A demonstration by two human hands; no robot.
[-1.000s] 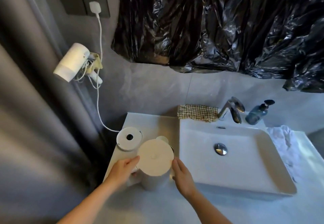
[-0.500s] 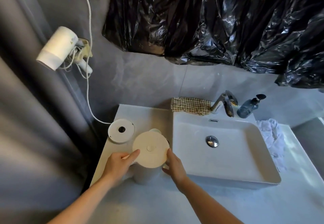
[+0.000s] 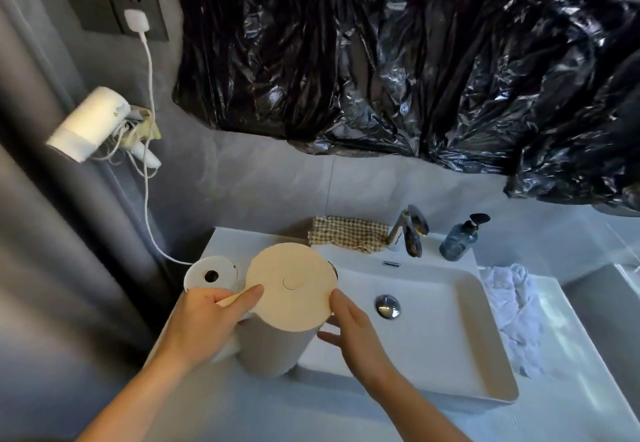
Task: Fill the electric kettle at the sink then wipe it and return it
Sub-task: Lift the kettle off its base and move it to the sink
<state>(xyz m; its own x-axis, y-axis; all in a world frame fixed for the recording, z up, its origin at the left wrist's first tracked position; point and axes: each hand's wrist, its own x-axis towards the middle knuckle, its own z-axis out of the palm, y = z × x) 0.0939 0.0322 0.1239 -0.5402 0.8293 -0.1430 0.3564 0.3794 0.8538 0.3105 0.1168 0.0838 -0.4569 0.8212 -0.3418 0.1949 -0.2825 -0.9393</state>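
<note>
Item one, the electric kettle (image 3: 277, 317): white, lid shut, upright, off its round power base (image 3: 210, 274), which sits just behind and to the left with its cord (image 3: 149, 151) running up to the wall socket (image 3: 136, 9). The kettle stands or hangs at the desk (image 3: 242, 403) edge just left of the sink (image 3: 460, 334); you cannot tell from this angle whether its foot touches the surface. Item two, your left hand (image 3: 204, 320): curled round the handle side, thumb laid on the lid's rim, so this hand carries the weight. Item three, your right hand (image 3: 356, 327): fingers straight, flat against the kettle's right wall, gripping nothing, evidently there to steady the body while the other hand lifts. Item four, the faucet (image 3: 408, 230) at the back of the sink, no water running; the lid must likely come open before filling. Item five, the checked cloth (image 3: 346, 234) beside the faucet and a crumpled white towel (image 3: 512, 306) right of the sink, either within reach for the wipe. Item six, a soap bottle (image 3: 460, 237) just right of the faucet, clear of the kettle's likely path. Item seven, a hair dryer (image 3: 90, 123) hung on the left wall, and black plastic sheeting (image 3: 415, 61) above the sink.
</note>
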